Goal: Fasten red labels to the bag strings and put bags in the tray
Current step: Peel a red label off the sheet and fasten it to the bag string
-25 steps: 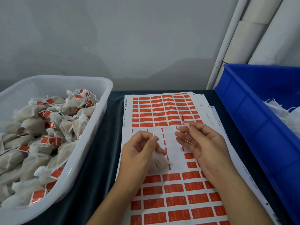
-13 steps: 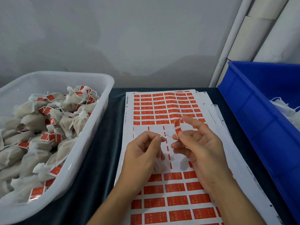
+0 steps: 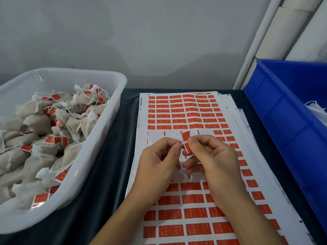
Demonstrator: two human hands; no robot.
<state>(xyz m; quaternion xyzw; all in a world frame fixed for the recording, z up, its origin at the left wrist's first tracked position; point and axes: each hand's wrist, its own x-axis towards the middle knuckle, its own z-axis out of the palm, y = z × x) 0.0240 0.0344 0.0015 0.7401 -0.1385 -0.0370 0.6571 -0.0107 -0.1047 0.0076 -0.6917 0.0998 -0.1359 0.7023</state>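
Above the label sheet [image 3: 178, 112], my right hand [image 3: 210, 156] pinches a peeled red label [image 3: 185, 137], which curves upright between finger and thumb. My left hand [image 3: 159, 161] pinches the white bag string [image 3: 184, 142], which lies across the label's middle. A small white bag [image 3: 177, 174] hangs below my left hand, mostly hidden behind my fingers. The clear white tray [image 3: 106, 121] at the left holds several bags with red labels fastened on.
A blue bin [image 3: 276, 110] stands at the right with white bags [image 3: 316, 110] inside. More sheets lie under the top one on the dark tablecloth [image 3: 116, 156]. White pipes run up the wall at the back right.
My right hand peeled a red label off the sheet and brought it left to the string in my left hand. Both hands rose slightly and came together.
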